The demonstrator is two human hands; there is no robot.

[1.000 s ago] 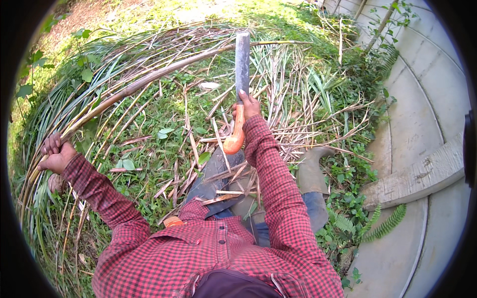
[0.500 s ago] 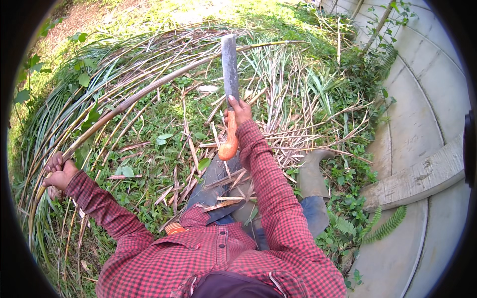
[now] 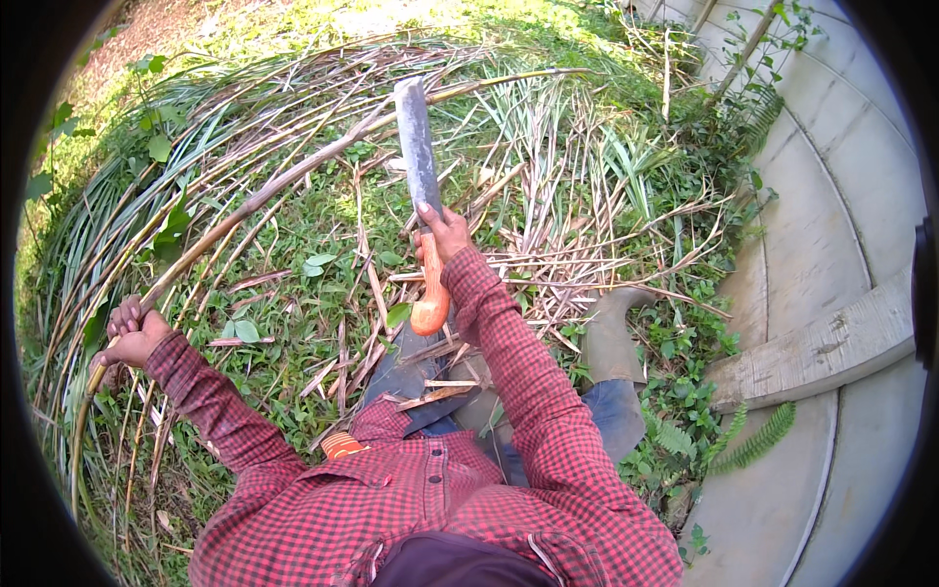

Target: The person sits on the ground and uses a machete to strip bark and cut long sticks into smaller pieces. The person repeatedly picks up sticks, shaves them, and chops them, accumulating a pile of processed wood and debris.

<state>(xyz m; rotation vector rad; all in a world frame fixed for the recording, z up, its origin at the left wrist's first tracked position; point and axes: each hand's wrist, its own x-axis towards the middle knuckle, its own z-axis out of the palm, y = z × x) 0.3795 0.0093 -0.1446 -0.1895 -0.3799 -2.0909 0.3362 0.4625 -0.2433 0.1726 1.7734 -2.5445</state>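
Note:
My left hand (image 3: 137, 336) is closed round a long brown cane stalk (image 3: 264, 195) out to my left. The stalk runs up and to the right, bending towards the far side, and its thin far end lies past the blade. My right hand (image 3: 447, 235) grips a machete by its orange curved handle (image 3: 431, 286), with the thumb up by the base of the blade. The broad grey blade (image 3: 417, 142) points away from me, tilted a little left, and overlaps the stalk in view; whether they touch I cannot tell.
A heap of long leafy canes (image 3: 127, 210) lies along the left. Cut dry strips (image 3: 587, 220) are strewn on the grass ahead. My boot (image 3: 612, 338) rests front right. Along the right stand a pale curved wall (image 3: 792, 254) and a wooden beam (image 3: 817, 354), with fern (image 3: 758, 442) beside it.
The machete in my right hand has moved left and slightly nearer to me, its blade leaning more to the left. My left hand has shifted slightly right with the stalk.

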